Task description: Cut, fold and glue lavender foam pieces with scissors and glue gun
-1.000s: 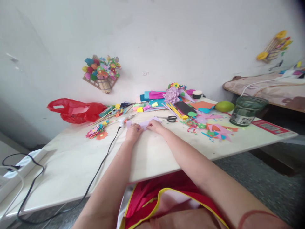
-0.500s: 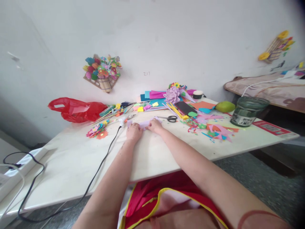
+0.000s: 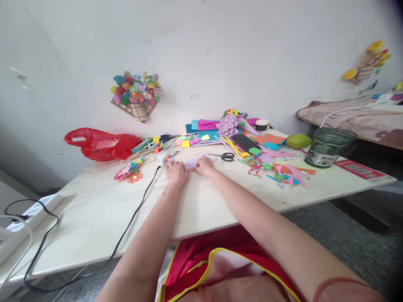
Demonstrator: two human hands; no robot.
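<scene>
Both my hands rest on a pale purple foam piece [image 3: 192, 162] lying on the white table [image 3: 94, 209]. My left hand [image 3: 176, 172] presses its left end with curled fingers. My right hand [image 3: 205, 165] pinches its right end. A white glue gun [image 3: 163, 159] with a black cord [image 3: 135, 209] lies just left of my left hand. Black-handled scissors [image 3: 225, 156] lie just right of my right hand.
Coloured foam sheets [image 3: 204, 126], a purple paper flower [image 3: 227, 125], yellow strips and cut scraps [image 3: 283, 170] crowd the far right. A green jar [image 3: 329, 147] and a green fruit [image 3: 297, 140] stand farther right. A red plastic bag [image 3: 100, 144] and small foam flowers [image 3: 129, 173] lie left.
My hands have shifted very slightly along the purple foam piece; everything else on the table stays where it was.
</scene>
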